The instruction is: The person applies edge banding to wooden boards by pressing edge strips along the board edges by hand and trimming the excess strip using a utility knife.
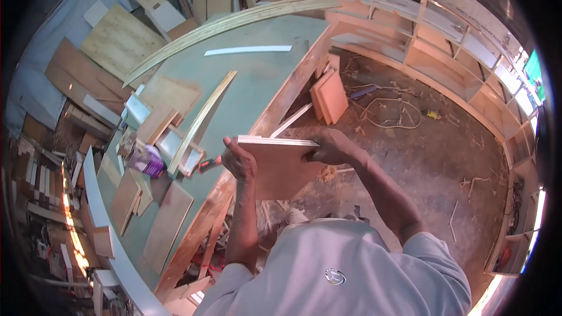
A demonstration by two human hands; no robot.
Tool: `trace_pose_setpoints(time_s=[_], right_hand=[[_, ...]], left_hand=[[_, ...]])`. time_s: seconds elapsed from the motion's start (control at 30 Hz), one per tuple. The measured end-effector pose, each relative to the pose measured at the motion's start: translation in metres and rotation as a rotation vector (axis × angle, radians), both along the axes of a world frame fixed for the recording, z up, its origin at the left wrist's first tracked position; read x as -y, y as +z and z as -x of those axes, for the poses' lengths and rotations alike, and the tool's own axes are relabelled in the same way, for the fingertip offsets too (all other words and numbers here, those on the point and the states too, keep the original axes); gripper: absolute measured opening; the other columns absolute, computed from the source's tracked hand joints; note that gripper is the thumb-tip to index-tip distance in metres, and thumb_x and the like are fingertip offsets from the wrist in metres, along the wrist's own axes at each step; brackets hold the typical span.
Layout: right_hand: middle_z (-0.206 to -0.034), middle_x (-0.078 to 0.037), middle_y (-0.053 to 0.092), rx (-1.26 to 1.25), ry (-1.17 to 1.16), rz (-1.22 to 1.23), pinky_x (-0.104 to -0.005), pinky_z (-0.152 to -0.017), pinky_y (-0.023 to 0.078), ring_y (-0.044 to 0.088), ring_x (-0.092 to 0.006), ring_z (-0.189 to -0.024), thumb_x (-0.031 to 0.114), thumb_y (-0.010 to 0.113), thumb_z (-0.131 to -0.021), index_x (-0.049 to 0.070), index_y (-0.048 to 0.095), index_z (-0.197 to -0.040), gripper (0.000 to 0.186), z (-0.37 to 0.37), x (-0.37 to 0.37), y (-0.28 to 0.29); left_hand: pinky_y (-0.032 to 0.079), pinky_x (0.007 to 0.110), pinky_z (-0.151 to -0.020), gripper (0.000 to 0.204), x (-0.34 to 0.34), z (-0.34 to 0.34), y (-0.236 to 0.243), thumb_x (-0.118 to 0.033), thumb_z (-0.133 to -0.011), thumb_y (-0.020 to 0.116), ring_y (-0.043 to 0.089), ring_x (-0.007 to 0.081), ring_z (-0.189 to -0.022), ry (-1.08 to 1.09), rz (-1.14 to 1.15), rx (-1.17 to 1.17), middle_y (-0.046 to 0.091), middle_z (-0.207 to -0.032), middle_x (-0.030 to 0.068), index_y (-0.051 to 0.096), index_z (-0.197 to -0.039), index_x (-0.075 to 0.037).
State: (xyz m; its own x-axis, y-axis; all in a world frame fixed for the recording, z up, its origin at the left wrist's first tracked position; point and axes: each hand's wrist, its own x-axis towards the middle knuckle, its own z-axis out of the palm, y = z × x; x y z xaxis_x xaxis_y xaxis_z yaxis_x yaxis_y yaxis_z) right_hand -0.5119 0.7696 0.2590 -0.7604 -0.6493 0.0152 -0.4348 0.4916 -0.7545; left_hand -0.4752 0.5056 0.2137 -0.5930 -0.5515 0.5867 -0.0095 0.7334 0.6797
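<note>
In front of my body, brown wooden panels (pixel 284 171) lie flat against each other, their pale edges turned up and away from me. Lines along that edge suggest more than one panel, but I cannot tell how many. My left hand (pixel 241 161) grips the left side near the far corner. At the far right corner, my right hand (pixel 332 145) has its fingers closed over the edge. Just left of my left hand, an orange-and-black tool (pixel 209 164) lies on the green-topped workbench (pixel 257 90); its kind is unclear.
On the bench are a purple can (pixel 146 161), a long wooden strip (pixel 205 117), a white strip (pixel 248 50) and loose boards (pixel 168 226). Orange-brown panels (pixel 330 97) lean beside it on the floor. A curved wooden frame (pixel 436 76) rings the right side; a cable (pixel 391 100) lies within.
</note>
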Motion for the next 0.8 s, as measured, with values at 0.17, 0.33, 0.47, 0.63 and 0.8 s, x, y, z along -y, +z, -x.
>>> trace_pose_setpoints(time_s=[0.17, 0.33, 0.47, 0.63, 0.8], right_hand=[[-0.091, -0.010, 0.076, -0.069, -0.185, -0.112, -0.0412, -0.076, 0.054, 0.071, -0.0310, -0.084, 0.032, 0.083, -0.076, 0.016, 0.075, -0.112, 0.040, 0.039, -0.099, 0.004], [-0.088, -0.010, 0.075, -0.209, -0.247, -0.336, -0.0448, -0.075, 0.054, 0.071, -0.0335, -0.086, 0.031, 0.082, -0.076, 0.021, 0.077, -0.108, 0.035, 0.085, -0.169, -0.032], [-0.085, -0.011, 0.074, -0.250, -0.224, -0.417, -0.0462, -0.073, 0.053, 0.071, -0.0332, -0.085, 0.030, 0.081, -0.076, 0.019, 0.076, -0.099, 0.026, 0.138, -0.224, -0.068], [-0.087, -0.010, 0.073, -0.170, -0.106, -0.545, -0.0470, -0.074, 0.054, 0.070, -0.0331, -0.088, 0.029, 0.081, -0.075, 0.016, 0.074, -0.099, 0.028, 0.222, -0.275, -0.098], [-0.093, -0.010, 0.073, -0.132, -0.099, -0.509, -0.0471, -0.077, 0.052, 0.069, -0.0339, -0.093, 0.029, 0.080, -0.078, 0.015, 0.073, -0.098, 0.026, 0.303, -0.348, -0.151]], left_hand=[[0.045, 0.045, -0.066, 0.064, -0.104, 0.049, -0.014, -0.046, -0.112, 0.024, 0.054, 0.0387, -0.066, -0.217, -0.287, 0.032, 0.056, -0.070, 0.0191, 0.061, -0.088, 0.001], [0.050, 0.035, -0.080, 0.049, -0.163, 0.109, -0.084, -0.043, -0.107, 0.051, 0.063, 0.0251, -0.083, -0.611, -0.471, 0.235, 0.068, -0.090, 0.0132, 0.063, -0.109, 0.004], [0.050, 0.030, -0.074, 0.043, -0.206, 0.154, -0.124, -0.040, -0.106, 0.054, 0.063, 0.0132, -0.091, -0.611, -0.540, 0.262, 0.069, -0.097, 0.0102, 0.068, -0.107, 0.001], [0.056, 0.035, -0.074, 0.052, -0.235, 0.224, -0.229, -0.042, -0.107, 0.048, 0.069, 0.0230, -0.079, -0.639, -1.115, 0.475, 0.074, -0.094, 0.0136, 0.072, -0.103, 0.003], [0.056, 0.044, -0.077, 0.052, -0.229, 0.271, -0.300, -0.046, -0.102, 0.050, 0.072, 0.0353, -0.084, -0.458, -0.542, 0.852, 0.075, -0.094, 0.0209, 0.075, -0.103, 0.000]])
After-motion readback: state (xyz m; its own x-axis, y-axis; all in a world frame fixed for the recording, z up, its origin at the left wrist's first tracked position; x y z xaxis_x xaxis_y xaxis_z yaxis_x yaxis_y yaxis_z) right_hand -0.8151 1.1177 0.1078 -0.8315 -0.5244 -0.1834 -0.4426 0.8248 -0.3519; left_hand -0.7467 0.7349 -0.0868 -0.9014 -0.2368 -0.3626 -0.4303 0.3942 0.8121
